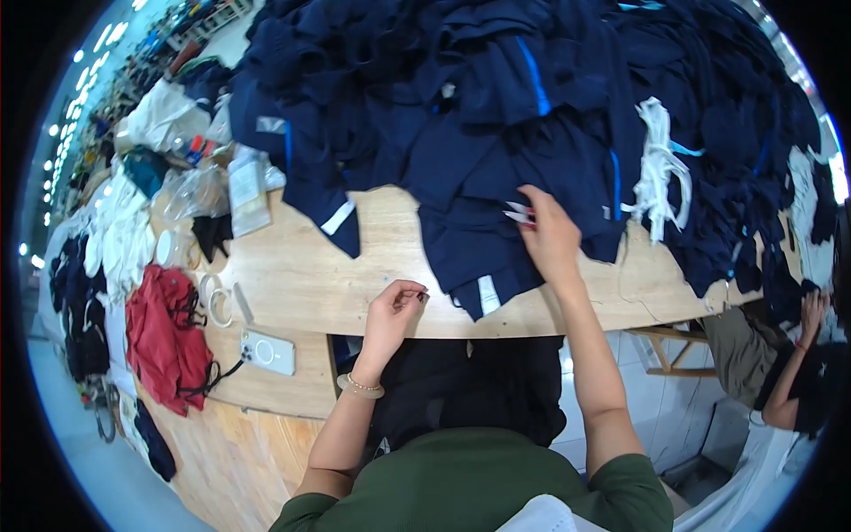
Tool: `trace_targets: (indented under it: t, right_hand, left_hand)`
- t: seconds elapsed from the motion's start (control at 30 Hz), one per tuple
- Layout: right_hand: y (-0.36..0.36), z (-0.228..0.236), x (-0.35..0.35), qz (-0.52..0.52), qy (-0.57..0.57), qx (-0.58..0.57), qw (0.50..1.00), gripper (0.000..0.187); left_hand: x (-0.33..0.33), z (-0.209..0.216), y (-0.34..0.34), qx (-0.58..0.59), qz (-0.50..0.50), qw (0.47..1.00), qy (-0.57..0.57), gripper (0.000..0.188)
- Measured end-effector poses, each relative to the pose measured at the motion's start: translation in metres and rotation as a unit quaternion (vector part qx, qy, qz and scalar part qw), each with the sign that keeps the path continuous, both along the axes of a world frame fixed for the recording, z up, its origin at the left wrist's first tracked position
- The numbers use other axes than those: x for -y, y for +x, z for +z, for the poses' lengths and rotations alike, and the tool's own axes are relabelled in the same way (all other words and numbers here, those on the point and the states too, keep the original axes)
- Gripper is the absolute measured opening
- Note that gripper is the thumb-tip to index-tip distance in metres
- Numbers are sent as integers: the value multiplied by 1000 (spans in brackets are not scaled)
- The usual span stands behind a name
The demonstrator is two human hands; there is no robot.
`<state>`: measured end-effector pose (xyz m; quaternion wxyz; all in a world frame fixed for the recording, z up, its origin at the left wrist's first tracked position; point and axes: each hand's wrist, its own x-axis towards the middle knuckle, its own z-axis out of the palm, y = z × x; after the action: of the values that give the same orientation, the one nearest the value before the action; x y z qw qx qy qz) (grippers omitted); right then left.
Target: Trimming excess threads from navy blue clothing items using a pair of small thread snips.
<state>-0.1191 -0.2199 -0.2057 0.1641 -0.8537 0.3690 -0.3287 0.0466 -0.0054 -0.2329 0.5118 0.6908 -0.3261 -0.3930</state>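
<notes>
In front of me a dark navy garment piece (470, 257) with a white tag (488, 294) lies flat on the pale wooden table (386, 232). My right hand (551, 241) is over it, fingers curled round small thread snips (518, 214) whose two silver tips point left, with a bit of red beside them. Near the table's front edge, left of that piece, my left hand (395, 312) has thumb and fingertips pinched together. What they hold, if anything, is too small to make out.
Navy garments (372, 89) with blue stripes heap across the back. White strips (656, 168) hang over them at right. At left are a phone (268, 353), tape rolls (214, 300), a red garment (168, 332) and plastic bags (248, 191). Another person's arm (792, 372) shows far right.
</notes>
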Motion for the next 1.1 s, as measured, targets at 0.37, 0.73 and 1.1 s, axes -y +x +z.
trace_targets:
  t: [0.37, 0.73, 1.1]
  right_hand:
    - [-32, 4, 1, 40, 142, 73, 986, 26]
    - [60, 9, -93, 236, 175, -45, 955, 31]
    - [81, -19, -110, 186, 91, -112, 972, 33]
  left_hand:
    - [-98, 0, 42, 93, 311, 946, -15, 18]
    - [-100, -2, 292, 334, 473, 812, -77, 80]
    - [-14, -42, 446, 359, 578, 730, -63, 111]
